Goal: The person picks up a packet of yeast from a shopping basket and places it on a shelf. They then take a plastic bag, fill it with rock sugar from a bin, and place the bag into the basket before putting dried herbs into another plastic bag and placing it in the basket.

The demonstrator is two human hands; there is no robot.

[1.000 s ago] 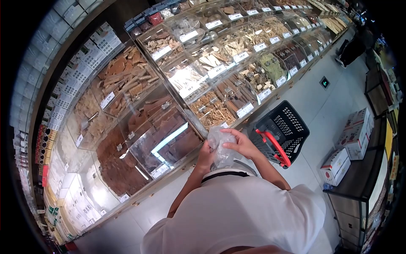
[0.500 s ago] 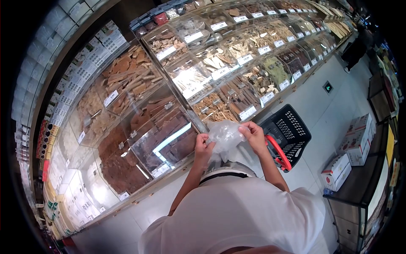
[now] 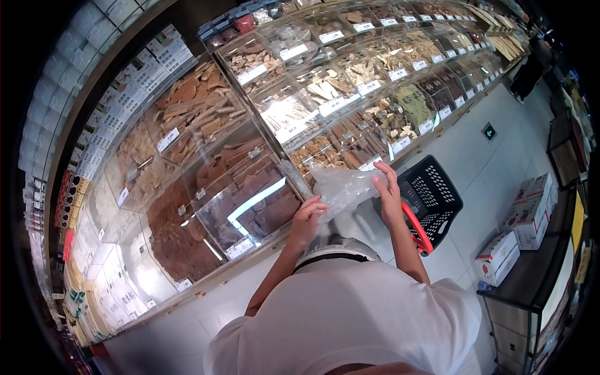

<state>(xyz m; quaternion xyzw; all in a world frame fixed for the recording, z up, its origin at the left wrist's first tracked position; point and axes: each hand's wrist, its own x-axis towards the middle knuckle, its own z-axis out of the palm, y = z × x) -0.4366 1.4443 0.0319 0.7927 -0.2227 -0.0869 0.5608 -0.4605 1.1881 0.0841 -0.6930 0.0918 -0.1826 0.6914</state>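
Observation:
A clear plastic bag [image 3: 347, 191] is spread between my two hands, in front of my waist. My left hand [image 3: 306, 217] is closed on the bag's lower left edge, thumb against fingers. At the upper right edge my right hand [image 3: 390, 190] has the bag between thumb and fingers, its other fingers raised. Just beyond the bag are clear-lidded bins of dried goods, including thin yellowish-brown strips [image 3: 314, 154] and brown sticks [image 3: 355, 142]. A bin of dark brown slabs [image 3: 265, 203] lies left of my left hand.
A black shopping basket [image 3: 437, 187] with a red handle [image 3: 417, 228] stands on the floor to my right. White cartons [image 3: 498, 257] rest on a dark counter [image 3: 531, 275] farther right. A person in dark clothes [image 3: 531, 70] is at the far upper right.
The bag has gone from bunched to more spread out. My right hand has moved up and right, its fingers lifting apart. My left hand has shifted slightly right.

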